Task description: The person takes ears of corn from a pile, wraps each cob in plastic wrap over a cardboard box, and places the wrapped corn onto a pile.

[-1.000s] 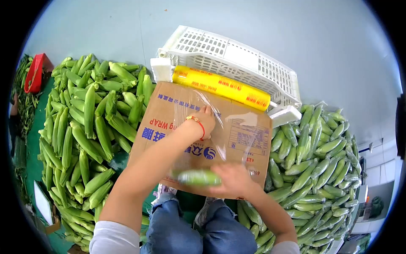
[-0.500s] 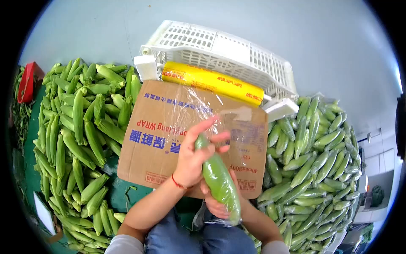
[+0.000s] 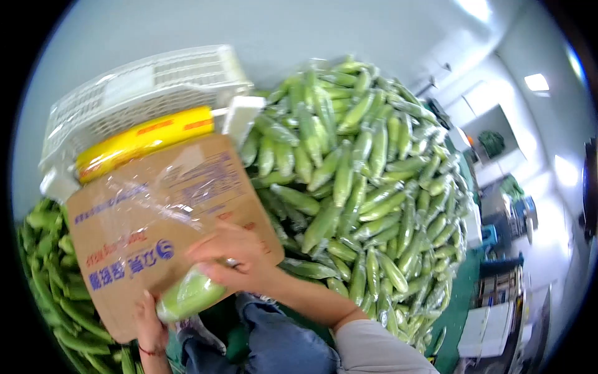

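An ear of corn (image 3: 190, 294) in its pale green husk lies slanted above my lap, at the near edge of the cardboard sheet. Shiny clear film seems to cover it. My right hand (image 3: 233, 255), slightly blurred, is closed round its upper right end. At the lower left end my left hand (image 3: 149, 323), with a red string on the wrist, grips the corn with its fingers partly hidden. The cardboard (image 3: 124, 218) bears printed lettering, and crumpled clear film (image 3: 177, 209) lies across it. Behind it a yellow roll of cling wrap (image 3: 146, 138) rests between white blocks.
A white plastic crate (image 3: 149, 78) stands behind the roll. Film-wrapped corn (image 3: 349, 168) is heaped high on the right. Unwrapped ears (image 3: 56, 280) are piled at the left. Shelves and boxes (image 3: 492, 324) stand farther off to the right.
The view has swung right, so the cardboard and roll now sit farther left. My left hand has gone from the corn's upper end to its lower end; my right hand now grips the upper end.
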